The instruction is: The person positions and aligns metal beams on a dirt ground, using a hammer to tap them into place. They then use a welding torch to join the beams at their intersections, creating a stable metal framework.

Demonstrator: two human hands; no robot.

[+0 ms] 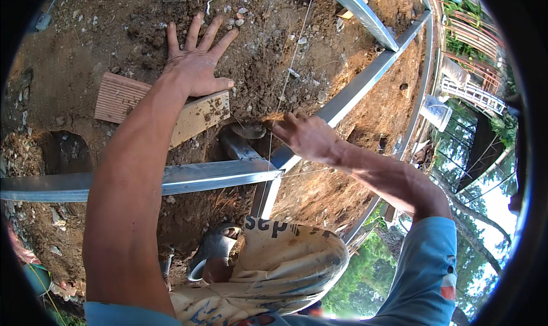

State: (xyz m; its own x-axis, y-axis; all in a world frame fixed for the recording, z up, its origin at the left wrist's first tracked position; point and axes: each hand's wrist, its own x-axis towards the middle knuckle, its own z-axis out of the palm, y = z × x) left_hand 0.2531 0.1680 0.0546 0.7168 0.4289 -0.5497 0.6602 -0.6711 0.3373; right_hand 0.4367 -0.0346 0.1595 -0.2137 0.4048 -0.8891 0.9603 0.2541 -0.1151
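My left hand (194,66) is pressed on the brown soil (257,52) with fingers spread. Under that wrist lie a ribbed reddish-brown board (118,95) and a pale, dirt-spotted board (201,118). My right hand (305,135) is closed in a fist beside the corner of a metal frame (220,173). Just left of its fingers, a grey rounded piece (249,131) shows at the edge of a hole; whether the fist holds it is hidden. A short metal post (238,145) slants into that hole. A thin white string (292,63) runs taut past my right hand.
Another square metal tube (368,20) joins the long rail (365,80) at the upper right. A second dark hole (65,152) lies at the left. My boot (212,249) stands below the frame. A clear plastic container (436,113) and a white ladder (474,95) are farther right.
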